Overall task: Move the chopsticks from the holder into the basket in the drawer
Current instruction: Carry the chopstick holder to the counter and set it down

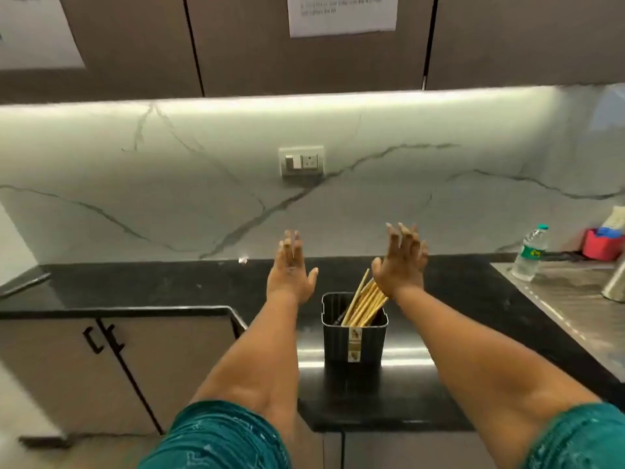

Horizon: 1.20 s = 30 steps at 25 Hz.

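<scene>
A black square holder (354,340) stands on the black countertop (439,350) in front of me. Several light wooden chopsticks (363,304) lean in it toward the right. My left hand (291,269) is raised above the counter, just left of the holder, palm up, fingers apart and empty. My right hand (402,262) is raised over the holder's right side, fingers spread, holding nothing; it hides the chopsticks' upper ends. No drawer or basket is in sight.
A water bottle (530,253) and a red container (603,247) stand at the far right by a steel sink drainboard (575,299). Lower cabinet doors with black handles (101,340) are at the left. A wall socket (301,161) sits on the marble backsplash.
</scene>
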Tool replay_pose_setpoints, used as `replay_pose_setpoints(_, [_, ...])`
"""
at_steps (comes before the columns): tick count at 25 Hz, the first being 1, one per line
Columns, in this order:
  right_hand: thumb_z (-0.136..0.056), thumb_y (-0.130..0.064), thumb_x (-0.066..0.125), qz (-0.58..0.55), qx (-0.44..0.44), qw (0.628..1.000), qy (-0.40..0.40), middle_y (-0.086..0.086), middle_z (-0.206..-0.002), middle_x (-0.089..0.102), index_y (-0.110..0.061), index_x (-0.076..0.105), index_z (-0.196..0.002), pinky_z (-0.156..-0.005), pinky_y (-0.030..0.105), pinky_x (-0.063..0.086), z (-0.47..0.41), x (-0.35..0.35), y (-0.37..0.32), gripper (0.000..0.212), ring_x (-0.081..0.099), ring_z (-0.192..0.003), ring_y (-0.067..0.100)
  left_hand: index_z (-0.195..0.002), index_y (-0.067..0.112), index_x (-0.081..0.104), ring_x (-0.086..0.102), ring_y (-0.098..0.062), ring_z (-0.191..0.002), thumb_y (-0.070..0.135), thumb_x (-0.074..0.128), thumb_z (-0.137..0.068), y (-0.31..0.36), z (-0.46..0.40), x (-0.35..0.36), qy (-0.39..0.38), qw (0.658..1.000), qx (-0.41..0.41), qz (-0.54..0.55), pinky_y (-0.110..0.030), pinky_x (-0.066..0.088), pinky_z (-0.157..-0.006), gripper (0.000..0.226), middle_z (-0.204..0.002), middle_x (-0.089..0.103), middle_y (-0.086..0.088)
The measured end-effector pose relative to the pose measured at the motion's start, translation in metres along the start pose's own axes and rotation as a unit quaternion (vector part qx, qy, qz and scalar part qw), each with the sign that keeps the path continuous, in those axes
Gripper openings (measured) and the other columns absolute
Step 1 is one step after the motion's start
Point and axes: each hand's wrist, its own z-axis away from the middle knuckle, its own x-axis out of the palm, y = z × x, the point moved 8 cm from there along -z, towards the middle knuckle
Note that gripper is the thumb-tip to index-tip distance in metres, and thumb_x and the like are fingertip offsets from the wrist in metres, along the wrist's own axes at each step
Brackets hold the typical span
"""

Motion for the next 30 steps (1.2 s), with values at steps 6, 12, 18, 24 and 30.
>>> replay_pose_setpoints(6, [-0.085,-0.016,0.06,-0.322,0.472,0.796,-0.201,0.016,-0.155,0.026,-0.006,0.019,-0.15,-0.113,0.044,0.034,0.09,0.12,0.088,0.077,0.036,-0.138,0.034,-0.15,0.007,0.006,0.031,-0.035,-0.137,0.041,0.063,-0.087,-0.019,0.062,0.132,-0.261,0.858,-0.327,0.298,-0.044,0.031,-0.111,0.092,-0.153,0.026,-0.017])
replay_pose_setpoints(12, [-0.096,-0.008,0.037,-0.403,0.465,0.722,-0.315,0.02,-0.125,0.059,-0.001,0.051,-0.127,-0.097,0.051,0.051,0.094,0.166,0.078,0.035,0.061,-0.111,0.035,-0.101,-0.002,0.057,0.054,-0.032,-0.093,0.006,0.037,-0.087,-0.026,0.068,0.141,-0.186,0.871,-0.36,0.277,-0.036,0.042,-0.078,0.025,-0.119,0.058,-0.026])
replay_pose_setpoints(18, [-0.096,-0.006,0.036,-0.408,0.449,0.721,-0.336,0.016,-0.107,0.065,-0.002,0.058,-0.105,-0.079,0.045,0.058,0.101,0.177,0.031,0.024,0.066,-0.091,0.031,-0.109,0.001,0.057,0.052,-0.032,-0.105,0.008,0.034,-0.091,-0.058,0.105,0.106,-0.082,0.882,-0.407,0.223,-0.034,0.039,-0.084,0.03,-0.12,0.058,-0.021])
replay_pose_setpoints(24, [-0.099,-0.018,0.039,-0.389,0.321,0.716,-0.483,0.017,-0.109,0.066,-0.007,0.059,-0.111,-0.088,0.048,0.056,0.186,0.178,-0.1,0.025,0.066,-0.098,0.033,-0.11,-0.002,0.056,0.054,-0.035,-0.105,0.006,0.033,-0.093,-0.118,0.248,0.013,0.061,0.829,-0.518,0.199,-0.04,0.045,-0.089,0.03,-0.117,0.059,-0.023])
replay_pose_setpoints(30, [-0.099,-0.018,0.047,-0.386,0.122,0.642,-0.651,0.011,-0.105,0.068,-0.013,0.059,-0.116,-0.07,0.041,0.059,0.358,0.125,-0.247,0.021,0.067,-0.091,0.027,-0.112,0.005,0.055,0.054,-0.026,-0.09,0.013,0.032,-0.098,-0.129,0.474,-0.091,0.204,0.727,-0.638,0.151,-0.033,0.043,-0.073,0.028,-0.112,0.06,-0.018])
